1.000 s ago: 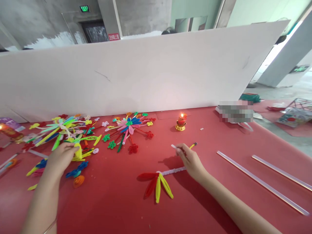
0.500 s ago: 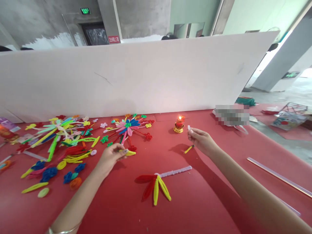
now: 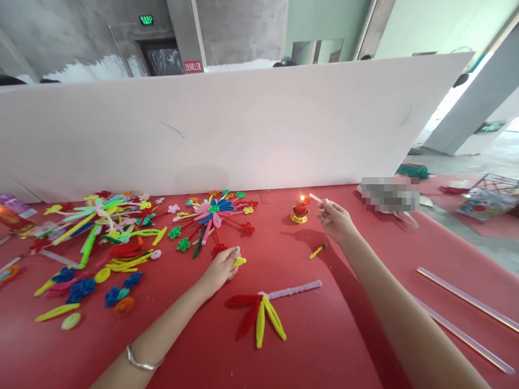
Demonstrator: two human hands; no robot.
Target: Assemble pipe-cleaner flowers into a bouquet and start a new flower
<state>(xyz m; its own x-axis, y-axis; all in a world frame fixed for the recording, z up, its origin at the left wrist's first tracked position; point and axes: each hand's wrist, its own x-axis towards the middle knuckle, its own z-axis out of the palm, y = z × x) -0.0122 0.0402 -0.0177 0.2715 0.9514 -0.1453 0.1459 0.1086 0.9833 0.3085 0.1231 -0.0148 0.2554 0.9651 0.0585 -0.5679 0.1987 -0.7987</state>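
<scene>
My left hand (image 3: pixel 223 266) is closed on a yellow pipe-cleaner petal (image 3: pixel 240 261), mostly covered by the fingers. Between the thumb and fingers of my right hand (image 3: pixel 335 219) is a short translucent glue stick (image 3: pixel 315 198). Its far end points at the flame of a red candle (image 3: pixel 301 206) on a gold base and lies close to it. Below my left hand, a partly made pipe-cleaner flower (image 3: pixel 263 308) lies on the red table, with red and yellow petals and a pale lilac stem.
Finished pipe-cleaner flowers (image 3: pixel 213 210) and loose coloured pieces (image 3: pixel 81 290) spread over the left side. A small yellow-and-black piece (image 3: pixel 317 251) lies below my right hand. Long clear glue sticks (image 3: pixel 466 297) rest at the right. A white board (image 3: pixel 243 129) stands along the back.
My left hand has moved right with the yellow petal, away from the finished flower. In my right hand the glue stick now shows longer and points towards the candle flame.
</scene>
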